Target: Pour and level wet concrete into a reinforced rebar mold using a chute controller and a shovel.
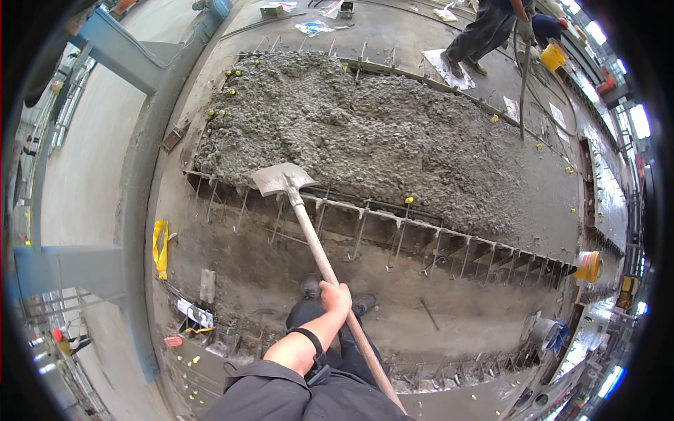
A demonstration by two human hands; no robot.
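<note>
My left hand (335,298) is wrapped round the wooden handle of a shovel (316,245). The shovel reaches away from me, and its wide, cement-smeared blade is over the near-left edge of a bed of wet, lumpy concrete (351,126). Whether the blade rests on the concrete or hangs just above it, I cannot tell. The handle's other end runs out of the picture at the bottom. My right hand is out of sight. A steel form side (379,210) with several bent bars sticking out borders the concrete nearest me.
At the far right stands a co-worker (484,35) beside an upright hose (524,91). A yellow bucket (588,266) is at the form's right end. On the floor at left lies a yellow strap (161,249). A blue steel frame (116,49) rises beyond. Behind my feet runs another barred form (463,372).
</note>
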